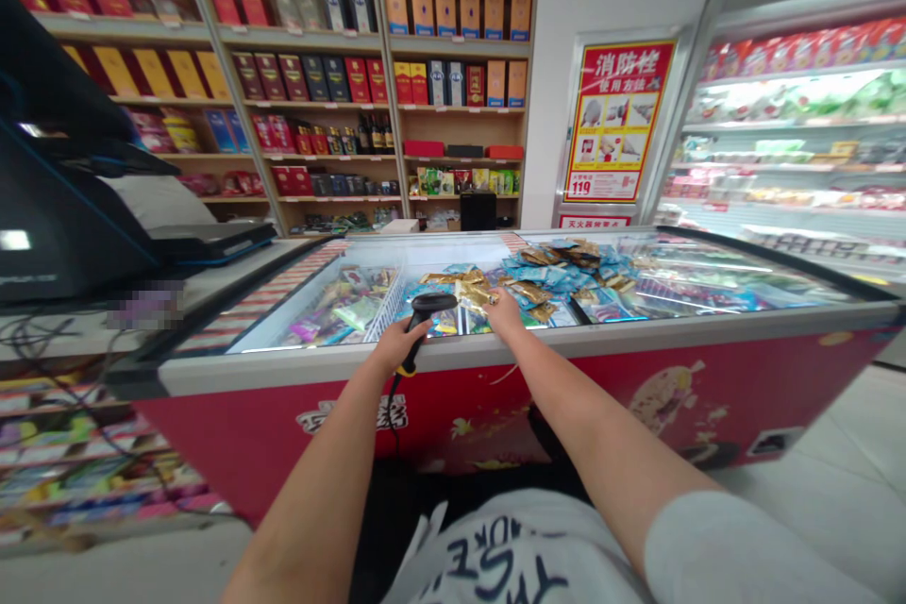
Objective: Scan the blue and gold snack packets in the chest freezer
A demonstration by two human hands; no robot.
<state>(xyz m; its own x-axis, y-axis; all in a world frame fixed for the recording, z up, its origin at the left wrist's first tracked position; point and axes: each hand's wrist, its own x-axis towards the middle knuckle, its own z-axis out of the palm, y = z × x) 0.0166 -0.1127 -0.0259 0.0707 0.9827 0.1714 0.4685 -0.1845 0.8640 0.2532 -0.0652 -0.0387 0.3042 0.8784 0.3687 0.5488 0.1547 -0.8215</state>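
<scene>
My left hand (394, 345) is closed around the grip of a black barcode scanner (431, 304), whose head points to the right over the front edge of the freezer. A cable hangs down from the scanner's handle. My right hand (504, 313) is closed on a gold snack-like packet (473, 293) just right of the scanner head. Beneath and behind that hand lie several more blue and gold packets (559, 274), heaped on the glass top of the chest freezer (233, 373). What is printed on the held packet is too small to read.
Left of the freezer, a counter carries a dark checkout machine (63, 198) with loose cables (42, 340). Shelves (304, 38) of boxed goods line the back wall. A red and yellow poster (619, 118) hangs beside a lit refrigerated display (799, 142) at the right.
</scene>
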